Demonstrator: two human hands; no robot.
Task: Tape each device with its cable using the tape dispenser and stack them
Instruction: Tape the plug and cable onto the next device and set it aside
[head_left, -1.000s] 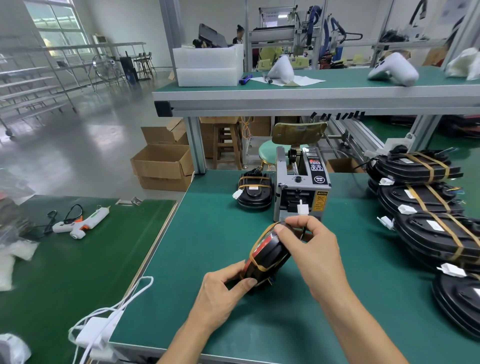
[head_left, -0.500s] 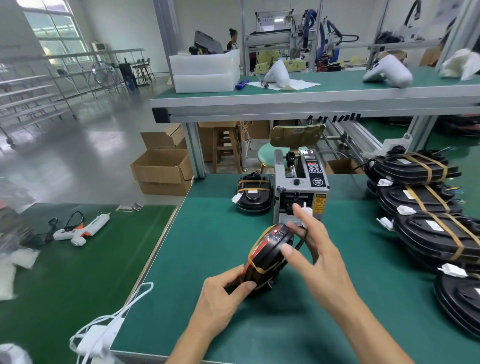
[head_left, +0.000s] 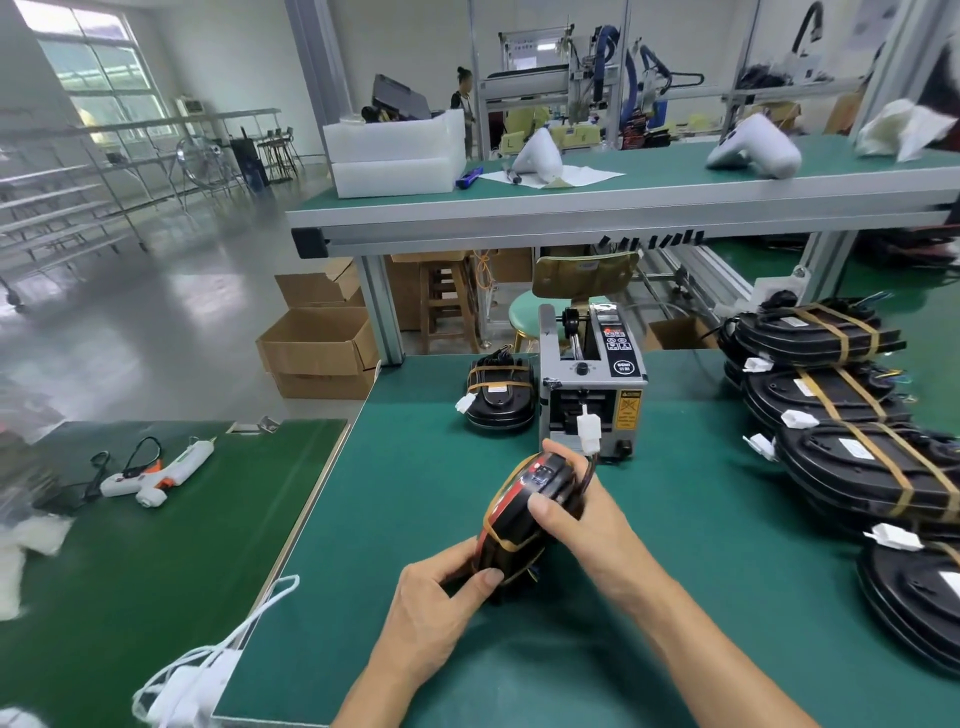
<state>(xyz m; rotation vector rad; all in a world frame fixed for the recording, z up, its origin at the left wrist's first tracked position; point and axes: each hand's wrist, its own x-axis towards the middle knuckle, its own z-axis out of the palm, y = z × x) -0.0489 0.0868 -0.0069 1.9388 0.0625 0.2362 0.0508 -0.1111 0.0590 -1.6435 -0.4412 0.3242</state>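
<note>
A black and red device (head_left: 524, 514) wrapped in tan tape is held on edge above the green table (head_left: 675, 597). My left hand (head_left: 441, 597) grips its lower end, thumb on the near face. My right hand (head_left: 582, 514) grips its upper end, fingers curled over the top. Its cable ends in a white connector (head_left: 589, 431) that sticks up above my right hand. The grey tape dispenser (head_left: 592, 384) stands just behind. A taped device (head_left: 498, 400) lies left of the dispenser.
Several taped black devices (head_left: 852, 415) are stacked along the right side. A white glue gun (head_left: 161, 473) lies on the lower left table. A white cable and plug (head_left: 208, 670) hang at the table's near-left corner. A shelf (head_left: 571, 202) runs overhead behind.
My right hand had opened its fingers off the device half a second ago and now grips the upper end again. The device has tilted more upright, its connector now above my hand.
</note>
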